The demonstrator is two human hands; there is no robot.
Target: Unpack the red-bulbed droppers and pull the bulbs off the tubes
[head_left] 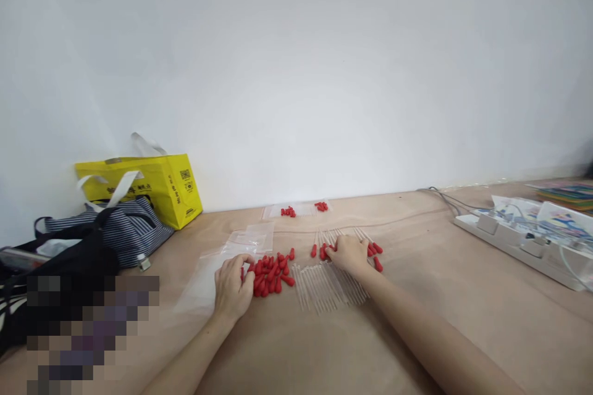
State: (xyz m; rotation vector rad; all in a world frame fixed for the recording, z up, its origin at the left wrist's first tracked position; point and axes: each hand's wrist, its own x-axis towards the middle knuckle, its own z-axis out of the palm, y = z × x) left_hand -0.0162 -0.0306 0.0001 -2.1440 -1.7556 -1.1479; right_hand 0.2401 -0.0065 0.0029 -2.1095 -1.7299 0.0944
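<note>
My left hand is curled at the left edge of a pile of red rubber bulbs. One red bulb shows between its thumb and bent fingers. Several clear glass or plastic tubes lie side by side just right of the pile. Behind them is a row of droppers, clear tubes with red bulbs fitted and pointing toward me. My right hand rests over the middle of this row with its fingers bent down among the bulbs; what its fingertips hold, if anything, is hidden.
Clear plastic bags lie left of the pile. A bag with red bulbs and tubes lies near the wall. On the left stand a yellow bag, a striped bag and a black bag. A power strip lies right.
</note>
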